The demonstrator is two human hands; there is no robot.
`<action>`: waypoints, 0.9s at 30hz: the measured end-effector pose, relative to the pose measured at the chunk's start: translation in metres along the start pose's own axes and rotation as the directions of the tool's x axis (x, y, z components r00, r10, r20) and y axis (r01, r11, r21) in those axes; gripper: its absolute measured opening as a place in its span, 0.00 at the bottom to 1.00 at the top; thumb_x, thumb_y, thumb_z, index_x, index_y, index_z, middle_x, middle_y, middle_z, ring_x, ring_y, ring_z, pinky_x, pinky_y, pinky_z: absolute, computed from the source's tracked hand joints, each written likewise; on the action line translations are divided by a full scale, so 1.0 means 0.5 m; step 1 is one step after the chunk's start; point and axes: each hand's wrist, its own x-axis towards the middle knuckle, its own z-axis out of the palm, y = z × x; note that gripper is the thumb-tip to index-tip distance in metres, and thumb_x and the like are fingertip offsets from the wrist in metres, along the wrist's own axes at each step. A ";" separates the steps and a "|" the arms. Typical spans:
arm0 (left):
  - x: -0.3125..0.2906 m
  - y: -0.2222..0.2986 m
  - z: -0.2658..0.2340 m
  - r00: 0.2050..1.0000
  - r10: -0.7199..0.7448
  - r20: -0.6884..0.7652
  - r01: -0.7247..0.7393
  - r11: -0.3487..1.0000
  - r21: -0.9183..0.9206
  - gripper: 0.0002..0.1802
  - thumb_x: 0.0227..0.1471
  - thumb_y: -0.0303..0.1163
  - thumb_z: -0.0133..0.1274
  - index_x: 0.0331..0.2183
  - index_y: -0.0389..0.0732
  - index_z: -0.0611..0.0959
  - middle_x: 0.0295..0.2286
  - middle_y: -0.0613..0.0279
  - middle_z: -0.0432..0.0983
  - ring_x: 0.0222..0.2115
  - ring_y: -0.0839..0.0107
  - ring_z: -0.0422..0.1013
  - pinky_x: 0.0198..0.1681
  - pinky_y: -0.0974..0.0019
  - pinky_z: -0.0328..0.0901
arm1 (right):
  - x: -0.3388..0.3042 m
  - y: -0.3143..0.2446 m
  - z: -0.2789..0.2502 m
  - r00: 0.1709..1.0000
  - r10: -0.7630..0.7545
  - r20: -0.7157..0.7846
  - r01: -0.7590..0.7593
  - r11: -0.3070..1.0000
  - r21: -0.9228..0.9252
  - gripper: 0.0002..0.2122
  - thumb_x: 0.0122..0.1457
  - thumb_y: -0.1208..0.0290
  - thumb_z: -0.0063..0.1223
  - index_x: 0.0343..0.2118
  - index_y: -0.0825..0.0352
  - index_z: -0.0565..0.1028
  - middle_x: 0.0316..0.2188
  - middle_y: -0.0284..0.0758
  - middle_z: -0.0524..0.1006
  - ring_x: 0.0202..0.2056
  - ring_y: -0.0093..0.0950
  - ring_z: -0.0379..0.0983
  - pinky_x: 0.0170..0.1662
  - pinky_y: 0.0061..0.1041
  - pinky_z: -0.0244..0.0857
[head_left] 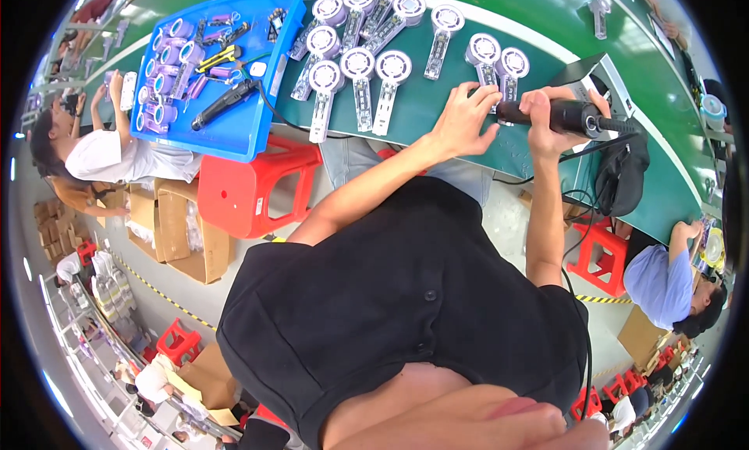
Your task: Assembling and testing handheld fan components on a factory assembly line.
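My right hand (548, 126) is wrapped round a thick black electric screwdriver (573, 118), held nearly level with its tip toward my left hand. A cord trails from its back end. My left hand (466, 122) grips the lower end of a purple-and-white handheld fan (484, 51), its handle's inside parts exposed. The fingers and the screwdriver's tip hide that end, so I cannot tell whether the tip touches it. Close on the right lies a second handheld fan (514, 63), its lower handle partly covered. Several more such fans (357, 64) lie to the left, round heads away from me.
A blue tray (261, 130) at the left holds purple fan parts, a yellow cutter (218, 58) and another black screwdriver (225, 104). A grey metal box (605, 79) and a black pouch (622, 173) sit on the right. Red stools (242, 196) stand below; other people work nearby.
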 end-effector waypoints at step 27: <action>0.185 -0.016 -0.016 0.905 -0.349 -0.244 0.420 0.640 0.643 0.41 0.46 0.39 0.61 0.58 0.30 0.67 0.56 0.31 0.58 0.46 0.43 0.65 0.47 0.43 0.63 | 0.009 -0.157 -0.541 0.903 -0.240 -0.356 0.149 0.952 -0.266 0.28 0.63 0.77 0.46 0.61 0.52 0.47 0.24 0.41 0.68 0.17 0.30 0.62 0.20 0.32 0.62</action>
